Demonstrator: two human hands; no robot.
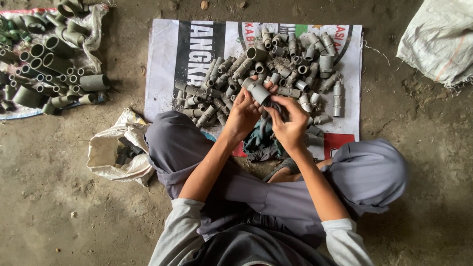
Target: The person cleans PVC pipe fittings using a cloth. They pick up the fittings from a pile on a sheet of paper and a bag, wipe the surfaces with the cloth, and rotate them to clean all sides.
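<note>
We're looking straight down: the left hand (242, 114) grips a short grey pipe fitting (259, 92), fingers curled around its lower end, so the piece pokes up above the fingertips. The right hand (290, 124) sits just beside it, closed on a dark cloth (277, 109) pressed against the fitting's side (more cloth bunches in the lap below). Both hands hover over the near edge of a heap of grey fittings (276, 69) spread on a printed sheet (167, 59) on the dirt floor (59, 197).
</note>
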